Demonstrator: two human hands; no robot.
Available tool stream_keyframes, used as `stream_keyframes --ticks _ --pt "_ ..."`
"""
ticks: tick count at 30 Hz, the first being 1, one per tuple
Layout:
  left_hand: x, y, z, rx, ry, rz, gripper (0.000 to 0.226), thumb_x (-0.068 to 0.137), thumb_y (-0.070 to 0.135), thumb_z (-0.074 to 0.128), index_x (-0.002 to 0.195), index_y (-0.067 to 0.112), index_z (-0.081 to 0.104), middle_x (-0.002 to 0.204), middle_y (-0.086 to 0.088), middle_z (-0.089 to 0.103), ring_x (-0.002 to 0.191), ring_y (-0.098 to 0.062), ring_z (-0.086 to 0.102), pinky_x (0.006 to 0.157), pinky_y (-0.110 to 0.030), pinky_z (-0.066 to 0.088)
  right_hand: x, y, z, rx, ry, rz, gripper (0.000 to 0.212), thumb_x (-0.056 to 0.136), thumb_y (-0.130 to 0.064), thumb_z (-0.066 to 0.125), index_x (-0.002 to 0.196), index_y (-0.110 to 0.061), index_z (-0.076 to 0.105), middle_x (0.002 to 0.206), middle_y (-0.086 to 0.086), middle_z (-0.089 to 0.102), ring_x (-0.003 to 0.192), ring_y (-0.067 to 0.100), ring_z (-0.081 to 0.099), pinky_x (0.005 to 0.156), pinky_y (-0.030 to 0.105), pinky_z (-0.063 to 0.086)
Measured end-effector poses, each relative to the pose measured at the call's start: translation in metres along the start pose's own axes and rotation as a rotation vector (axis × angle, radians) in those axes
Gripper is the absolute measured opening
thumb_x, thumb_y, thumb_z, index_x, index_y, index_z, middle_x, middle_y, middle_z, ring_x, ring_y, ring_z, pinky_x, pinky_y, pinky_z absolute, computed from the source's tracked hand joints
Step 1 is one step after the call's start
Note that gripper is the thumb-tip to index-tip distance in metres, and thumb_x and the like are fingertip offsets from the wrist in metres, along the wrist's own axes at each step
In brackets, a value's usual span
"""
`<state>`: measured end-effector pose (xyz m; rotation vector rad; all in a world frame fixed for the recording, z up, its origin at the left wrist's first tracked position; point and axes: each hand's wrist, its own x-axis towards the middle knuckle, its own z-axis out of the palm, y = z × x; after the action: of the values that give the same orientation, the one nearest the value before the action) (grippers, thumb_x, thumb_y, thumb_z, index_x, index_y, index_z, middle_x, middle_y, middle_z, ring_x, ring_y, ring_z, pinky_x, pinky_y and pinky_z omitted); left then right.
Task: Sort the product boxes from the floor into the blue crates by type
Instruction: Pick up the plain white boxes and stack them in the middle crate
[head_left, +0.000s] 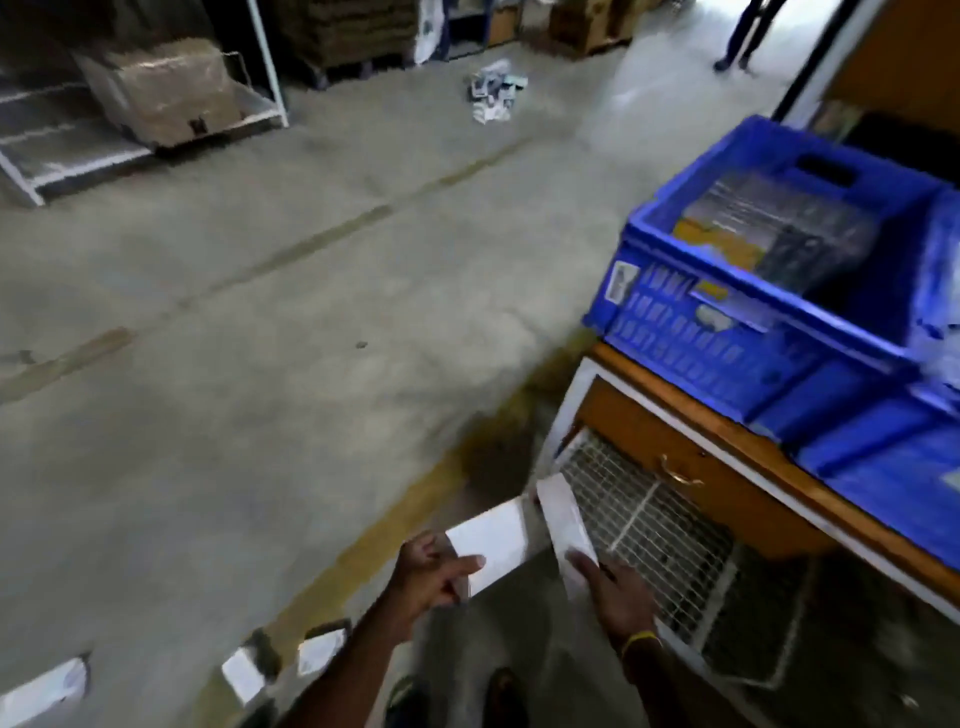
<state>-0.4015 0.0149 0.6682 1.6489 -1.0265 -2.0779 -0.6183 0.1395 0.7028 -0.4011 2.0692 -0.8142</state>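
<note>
My left hand (427, 571) grips a flat white product box (493, 540) by its near end, thumb on top. My right hand (613, 592) holds a second white box (563, 519), tilted up toward the cabinet. A blue crate (691, 332) stands on the wooden cabinet at right, with shiny wrapped packs (779, 228) inside. Another blue crate (883, 467) sits nearer, at the right edge. Several white boxes (244, 673) lie on the floor at the lower left. A small heap of boxes (493, 93) lies far off on the floor.
The wooden cabinet (691, 467) has a drawer with a brass handle and a wire mesh door below. A wrapped carton (161, 88) rests on a white rack at the far left. A person's legs (743, 36) stand at the top right. A yellow line crosses the concrete floor.
</note>
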Motion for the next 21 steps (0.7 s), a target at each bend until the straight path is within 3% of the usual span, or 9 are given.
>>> stream_keyframes --ticks 2,4,8,11,13,15,18,20,21 --pt "-0.003 0.024 0.023 0.060 -0.104 0.020 0.057 0.057 0.012 0.094 0.105 0.002 0.067 0.103 -0.015 0.075 0.092 -0.033 0.073 0.072 -0.054 0.060 -0.010 0.001 -0.020 0.194 0.016 0.033 0.074 0.074 -0.064 0.065 0.118 -0.005 0.067 0.112 0.005 0.067 0.076 0.009 0.060 0.064 0.014 0.049" --pt "-0.012 0.049 0.045 0.126 -0.172 0.074 0.056 0.055 0.015 0.094 0.103 0.005 0.067 0.105 -0.015 0.074 0.090 -0.030 0.073 0.066 -0.046 0.060 -0.026 0.006 -0.039 0.533 0.068 0.114 0.074 0.066 -0.058 0.078 0.110 0.001 0.070 0.099 0.016 0.072 0.073 0.027 0.066 0.065 0.043 0.056" --pt "-0.043 0.097 0.082 0.221 -0.340 0.220 0.047 0.057 0.021 0.094 0.094 0.010 0.067 0.105 -0.012 0.074 0.088 -0.028 0.073 0.060 -0.035 0.056 -0.084 0.002 -0.077 1.013 0.130 0.003 0.049 0.088 -0.041 0.058 0.122 -0.007 0.064 0.095 0.016 0.073 0.063 0.023 0.067 0.044 0.026 0.048" --pt "-0.081 0.137 0.111 0.293 -0.490 0.359 0.066 0.045 0.036 0.091 0.104 0.014 0.071 0.103 -0.005 0.076 0.092 -0.023 0.073 0.061 -0.034 0.058 -0.126 -0.008 -0.106 1.198 0.287 -0.105 0.046 0.087 -0.041 0.054 0.121 -0.012 0.065 0.109 0.018 0.072 0.081 0.029 0.068 0.053 0.031 0.052" --pt "-0.106 0.162 0.129 0.302 -0.571 0.442 0.070 0.046 0.033 0.090 0.111 0.017 0.070 0.102 -0.004 0.076 0.088 -0.018 0.073 0.060 -0.032 0.058 -0.153 -0.022 -0.127 1.202 0.390 -0.205 0.040 0.093 -0.039 0.049 0.117 -0.014 0.068 0.108 0.014 0.073 0.084 0.028 0.071 0.062 0.037 0.057" --pt "-0.129 0.185 0.150 0.295 -0.672 0.506 0.063 0.058 0.021 0.090 0.117 0.021 0.068 0.104 -0.002 0.075 0.087 -0.016 0.073 0.059 -0.030 0.057 -0.174 -0.035 -0.152 1.147 0.510 -0.270 0.037 0.094 -0.037 0.048 0.114 -0.013 0.068 0.103 0.013 0.074 0.079 0.025 0.072 0.057 0.033 0.059" --pt "-0.155 0.220 0.188 0.278 -0.786 0.561 0.067 0.067 0.012 0.088 0.126 0.030 0.062 0.107 0.000 0.074 0.092 -0.018 0.074 0.065 -0.037 0.061 -0.190 -0.059 -0.195 0.924 0.745 -0.361 0.046 0.083 -0.048 0.065 0.107 -0.010 0.074 0.102 0.014 0.074 0.087 0.026 0.070 0.073 0.041 0.058" --pt "-0.166 0.240 0.218 0.244 -0.830 0.553 0.068 0.069 0.015 0.089 0.128 0.035 0.060 0.114 -0.003 0.070 0.092 -0.021 0.074 0.071 -0.044 0.062 -0.195 -0.079 -0.225 0.755 0.891 -0.371 0.046 0.080 -0.050 0.072 0.094 -0.007 0.076 0.082 0.003 0.073 0.077 0.017 0.066 0.074 0.041 0.054" --pt "-0.170 0.248 0.233 0.234 -0.851 0.556 0.067 0.071 0.017 0.088 0.129 0.036 0.059 0.119 -0.004 0.066 0.093 -0.022 0.074 0.071 -0.044 0.062 -0.196 -0.089 -0.240 0.692 0.957 -0.379 0.041 0.084 -0.045 0.070 0.084 -0.005 0.074 0.069 -0.003 0.068 0.065 0.011 0.060 0.065 0.030 0.050"
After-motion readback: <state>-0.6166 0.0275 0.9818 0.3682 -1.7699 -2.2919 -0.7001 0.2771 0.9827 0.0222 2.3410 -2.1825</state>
